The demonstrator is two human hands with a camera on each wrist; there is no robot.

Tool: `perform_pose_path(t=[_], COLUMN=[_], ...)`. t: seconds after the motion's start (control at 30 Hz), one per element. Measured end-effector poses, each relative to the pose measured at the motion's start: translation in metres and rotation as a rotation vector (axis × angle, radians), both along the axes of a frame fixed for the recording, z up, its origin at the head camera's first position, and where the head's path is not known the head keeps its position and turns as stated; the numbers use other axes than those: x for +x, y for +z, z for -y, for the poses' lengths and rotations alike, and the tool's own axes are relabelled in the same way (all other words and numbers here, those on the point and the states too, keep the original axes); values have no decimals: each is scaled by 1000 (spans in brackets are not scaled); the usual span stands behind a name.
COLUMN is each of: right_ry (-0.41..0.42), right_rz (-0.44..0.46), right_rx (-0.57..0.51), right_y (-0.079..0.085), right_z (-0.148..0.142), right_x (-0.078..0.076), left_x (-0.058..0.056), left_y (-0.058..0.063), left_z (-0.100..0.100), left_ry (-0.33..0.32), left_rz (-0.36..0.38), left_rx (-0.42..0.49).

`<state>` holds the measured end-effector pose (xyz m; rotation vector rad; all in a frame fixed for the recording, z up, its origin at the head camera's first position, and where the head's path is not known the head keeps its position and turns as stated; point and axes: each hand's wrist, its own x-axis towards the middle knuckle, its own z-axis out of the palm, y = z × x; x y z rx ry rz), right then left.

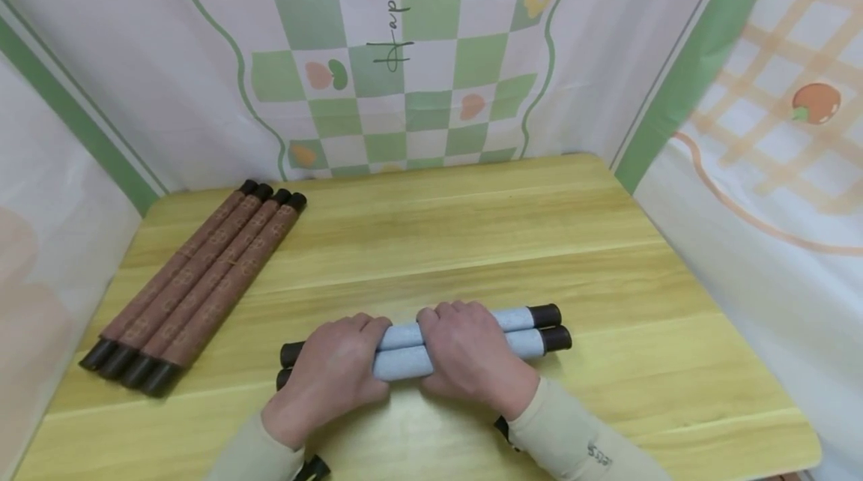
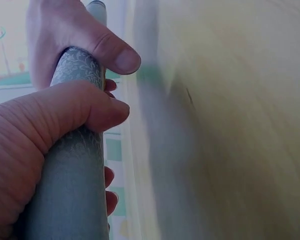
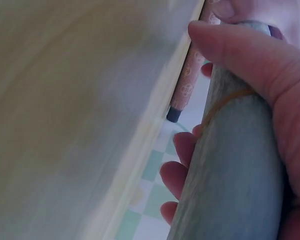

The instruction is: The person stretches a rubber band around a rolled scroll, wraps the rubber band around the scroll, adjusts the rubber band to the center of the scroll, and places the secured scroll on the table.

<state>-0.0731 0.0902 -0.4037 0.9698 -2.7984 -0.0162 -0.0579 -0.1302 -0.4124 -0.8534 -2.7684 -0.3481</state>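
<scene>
Two pale blue rolled scrolls (image 1: 403, 362) with dark end knobs lie side by side across the near part of the table. My left hand (image 1: 345, 360) grips them left of their middle. My right hand (image 1: 468, 354) grips them just right of the middle. Both thumbs are on the near side, with the fingers over the far side. In the left wrist view, a floral pattern shows on the blue scroll (image 2: 72, 185). The right wrist view shows a thin orange-brown band (image 3: 222, 106) around the blue scroll (image 3: 230, 165). The palms hide part of both scrolls.
Several brown patterned scrolls (image 1: 202, 282) with black knobs lie together, slanted, on the table's left side. The wood-grain table (image 1: 593, 264) has rounded corners. Printed cloth (image 1: 438, 114) hangs along its back, with more cloth at both sides.
</scene>
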Motion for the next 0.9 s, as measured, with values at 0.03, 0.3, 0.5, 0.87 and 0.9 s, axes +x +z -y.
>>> perform_pose_path(t=[0.03,0.3,0.5,0.87,0.9], right_ry=[3,0,-43,-22,-16], right_rz=[-6,-20,152,13,3], right_rx=[-5,5,-27,-57,-59], right_y=[-1,-4,6,9,8], right_z=[2,8,-4,-29,-28], right_x=[0,3,-1,-12,-12], left_x=[0,1,-4,-8,-8], left_y=[0,-4,-1,9,9], left_z=[-1,-4,-1,7,7], left_ry=[-4,-18,-3,36,35], left_rz=[-7,-40,-100,-63,-67], left_rx=[5,1,-19,-43,-41])
